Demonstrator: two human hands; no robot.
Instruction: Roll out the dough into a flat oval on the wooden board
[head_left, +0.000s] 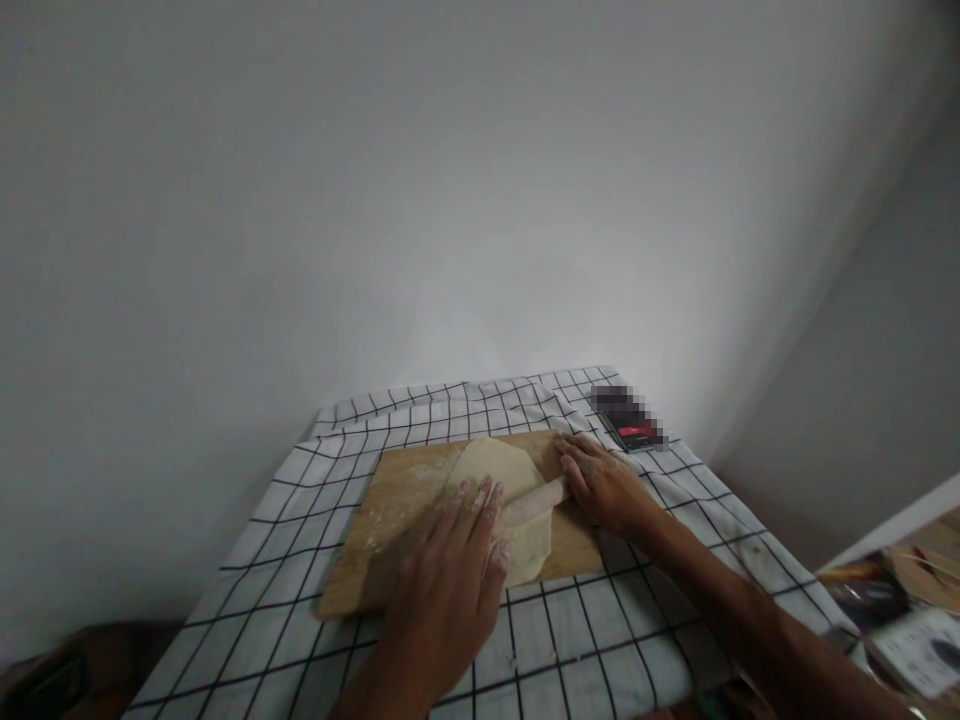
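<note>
A pale sheet of dough (491, 465) lies flat on a wooden board (360, 535) dusted with flour. Across it, at a slant, rests a light rolling pin (536, 502). My left hand (450, 560) reaches over the left part of the dough, its floury fingers stretched out; the pin's left end is hidden by it. At the pin's other end, my right hand (600, 482) has its fingers bent over the pin and covers that tip.
A white cloth with black checks (277, 570) covers the table. A dark phone-like object (634, 420), partly pixelated, lies at the back right. The white wall (465, 250) stands behind. Lower right, a white power strip (922, 650) sits beside assorted items.
</note>
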